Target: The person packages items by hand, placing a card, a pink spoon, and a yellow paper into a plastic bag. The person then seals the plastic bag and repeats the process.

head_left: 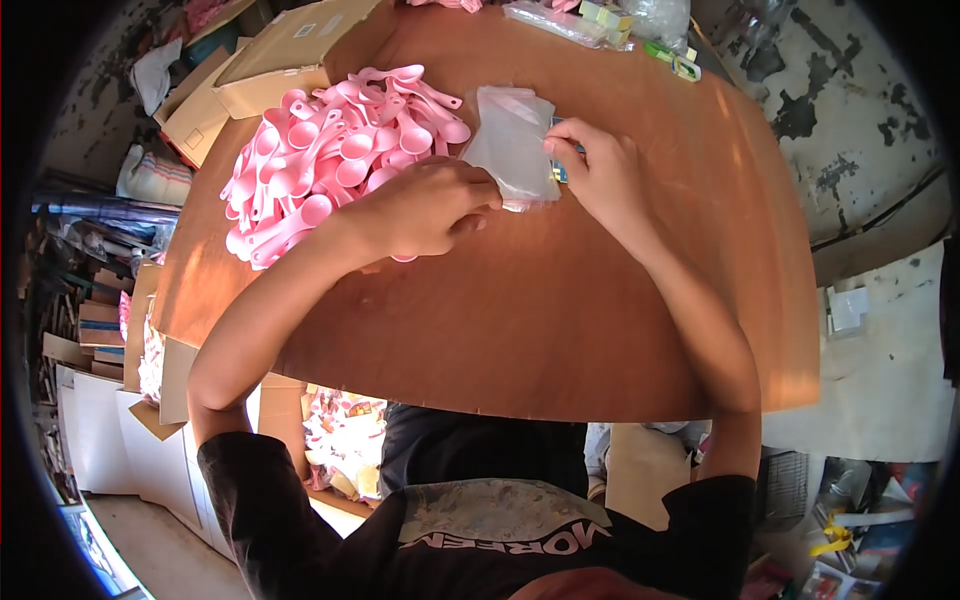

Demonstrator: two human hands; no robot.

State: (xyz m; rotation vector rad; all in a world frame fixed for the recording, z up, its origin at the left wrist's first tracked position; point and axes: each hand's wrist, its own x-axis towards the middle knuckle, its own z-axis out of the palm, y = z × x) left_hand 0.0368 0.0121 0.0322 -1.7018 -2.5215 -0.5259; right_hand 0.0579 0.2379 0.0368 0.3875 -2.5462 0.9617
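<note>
A stack of clear plastic bags (pixel 515 140) lies on the brown table, between my two hands. My left hand (pixel 435 205) is at the bags' lower left corner, its fingers curled together; what they hold, if anything, is hidden. At the right edge of the stack, my right hand (pixel 595 165) has thumb and index finger pinched together by the bags, with a small blue and yellow item partly showing behind it. A big heap of pink plastic spoons (pixel 340 145) lies left of the bags, partly behind my left hand and wrist.
A cardboard box (pixel 300 50) stands at the table's back left. Plastic packets (pixel 570 25) and a green item (pixel 672 60) lie along the far edge. Below the table's near edge is an open box of small packets (pixel 343 440). The brown table (pixel 500 320) has a curved edge.
</note>
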